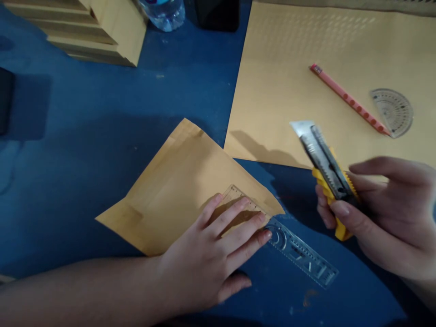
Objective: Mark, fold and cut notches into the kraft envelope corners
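My left hand [214, 250] lies with its fingers spread, pressing a clear plastic ruler [303, 254] down on a folded piece of brown paper [177, 181]. The ruler runs along the paper's right side and sticks out past its corner over the blue table. Part of it is hidden under my fingers. In my right hand [384, 218] is a yellow and black box cutter [330, 172], gripped by its handle. Its blade is out and points up and left, raised to the right of the folded paper and apart from it.
A large brown sheet [279, 91] covers the upper right, with a pink pencil [350, 102] and a clear protractor [393, 112] on it. Folded brown cardboard [112, 27], a water bottle [165, 13] and a black phone [218, 13] stand or lie along the top of the blue table [75, 181].
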`<state>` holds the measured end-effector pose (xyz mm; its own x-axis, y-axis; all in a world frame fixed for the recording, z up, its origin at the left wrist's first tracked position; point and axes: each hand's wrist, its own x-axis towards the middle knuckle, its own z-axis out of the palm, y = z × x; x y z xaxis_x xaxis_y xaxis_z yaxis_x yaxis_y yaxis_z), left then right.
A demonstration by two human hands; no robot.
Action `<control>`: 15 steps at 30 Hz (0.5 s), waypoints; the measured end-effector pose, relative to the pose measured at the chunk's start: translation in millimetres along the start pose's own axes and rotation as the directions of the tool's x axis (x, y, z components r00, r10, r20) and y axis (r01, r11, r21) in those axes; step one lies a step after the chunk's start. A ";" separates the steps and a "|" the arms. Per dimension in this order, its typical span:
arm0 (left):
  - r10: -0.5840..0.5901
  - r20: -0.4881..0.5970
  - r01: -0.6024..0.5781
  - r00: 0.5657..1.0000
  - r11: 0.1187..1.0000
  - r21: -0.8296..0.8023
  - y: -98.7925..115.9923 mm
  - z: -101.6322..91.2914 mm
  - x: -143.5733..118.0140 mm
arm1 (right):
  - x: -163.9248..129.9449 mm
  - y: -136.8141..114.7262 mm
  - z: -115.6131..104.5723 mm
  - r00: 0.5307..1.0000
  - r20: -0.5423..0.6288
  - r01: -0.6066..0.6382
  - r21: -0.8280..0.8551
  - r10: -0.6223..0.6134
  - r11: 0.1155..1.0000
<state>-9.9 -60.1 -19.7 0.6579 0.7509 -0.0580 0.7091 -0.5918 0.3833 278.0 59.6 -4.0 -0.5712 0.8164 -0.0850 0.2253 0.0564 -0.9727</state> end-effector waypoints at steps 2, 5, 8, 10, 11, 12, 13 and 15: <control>0.006 0.006 -0.006 1.000 1.000 -0.002 0.1 -0.6 0.4 | -3.2 0.1 0.2 1.000 0.006 0.017 0.012 -0.017 1.000; 0.007 0.005 -0.007 1.000 1.000 -0.006 -0.1 -0.7 0.4 | -4.8 -0.9 -2.4 0.998 0.051 0.024 0.006 -0.024 1.000; 0.009 0.007 -0.009 1.000 1.000 -0.005 -0.6 -0.2 -0.6 | -1.6 -1.9 -5.1 0.994 0.089 0.065 -0.036 -0.061 0.997; 0.010 0.007 -0.010 1.000 1.000 -0.004 -0.9 0.0 -1.1 | 2.8 -2.1 -5.6 0.986 0.136 0.105 -0.077 -0.093 0.992; 0.009 0.008 -0.009 1.000 1.000 -0.004 -1.0 0.0 -1.1 | 5.5 -1.9 -5.5 0.979 0.152 0.149 -0.098 -0.133 0.984; 0.013 0.008 -0.013 1.000 1.000 -0.005 -1.0 -0.1 -1.0 | 8.3 -1.5 -5.4 0.968 0.170 0.209 -0.121 -0.187 0.971; 0.016 0.010 -0.016 1.000 1.000 -0.006 -0.9 -0.2 -0.8 | 11.1 -1.0 -5.2 0.950 0.187 0.277 -0.140 -0.250 0.950; 0.015 0.013 -0.015 1.000 1.000 -0.008 -0.6 -0.4 -0.5 | 16.0 0.0 -5.4 0.924 0.202 0.362 -0.175 -0.326 0.916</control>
<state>-10.7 -60.0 -19.5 0.6721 0.7376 -0.0643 0.6969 -0.6008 0.3917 273.1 75.8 -4.2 -0.7604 0.6195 0.1950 0.1380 0.4475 -0.8836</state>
